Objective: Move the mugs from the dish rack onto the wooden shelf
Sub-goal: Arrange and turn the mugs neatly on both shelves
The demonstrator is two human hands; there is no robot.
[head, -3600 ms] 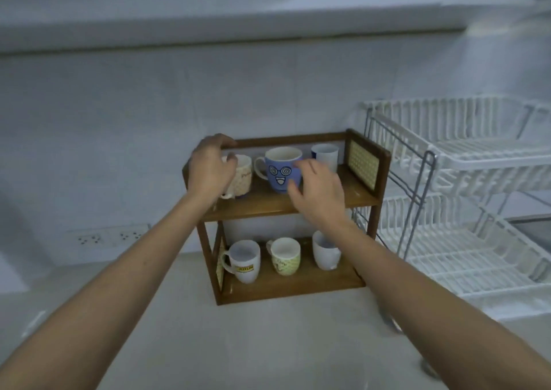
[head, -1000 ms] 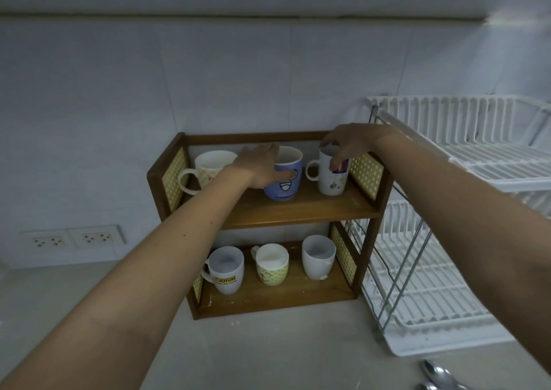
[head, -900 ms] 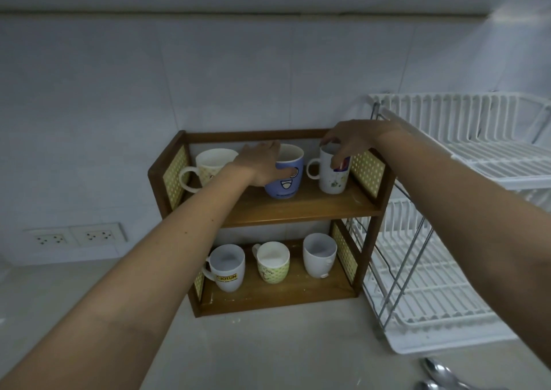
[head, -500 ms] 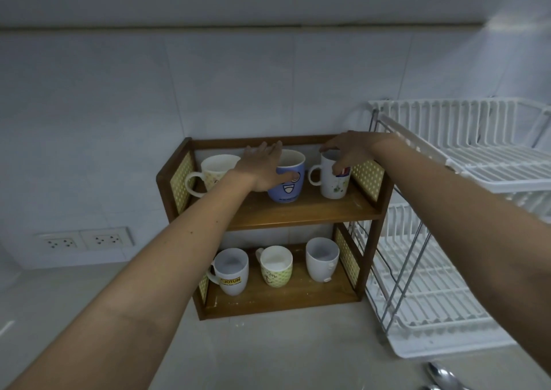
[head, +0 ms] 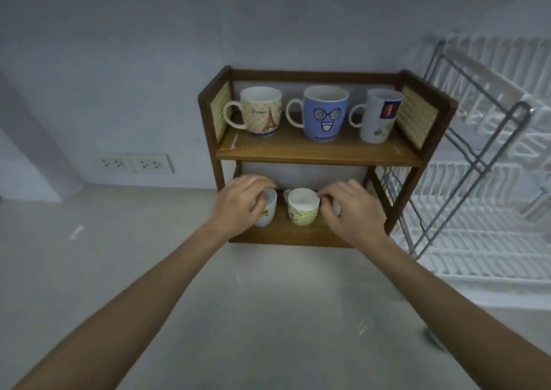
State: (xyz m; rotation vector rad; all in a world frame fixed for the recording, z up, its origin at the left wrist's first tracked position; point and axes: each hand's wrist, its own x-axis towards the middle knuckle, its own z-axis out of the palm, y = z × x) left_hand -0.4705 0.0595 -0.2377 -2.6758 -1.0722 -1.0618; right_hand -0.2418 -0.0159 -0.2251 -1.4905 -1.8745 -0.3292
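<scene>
Home kitchen, by the look of it: pale countertop (head: pixel 268 315) against a white tiled wall (head: pixel 119 61), double wall socket (head: pixel 134 163) low on the left. Small two-tier wooden shelf (head: pixel 316 151) at the far wall holds printed mugs, e.g. a blue cartoon-face mug (head: pixel 325 113) on the top tier. Two-tier white dish rack (head: pixel 489 181) with a metal frame stands just right of it.

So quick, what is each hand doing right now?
Left hand: curled around the white mug, grip unclear.
Right hand: fingers on a hidden mug, grip unclear.
</scene>
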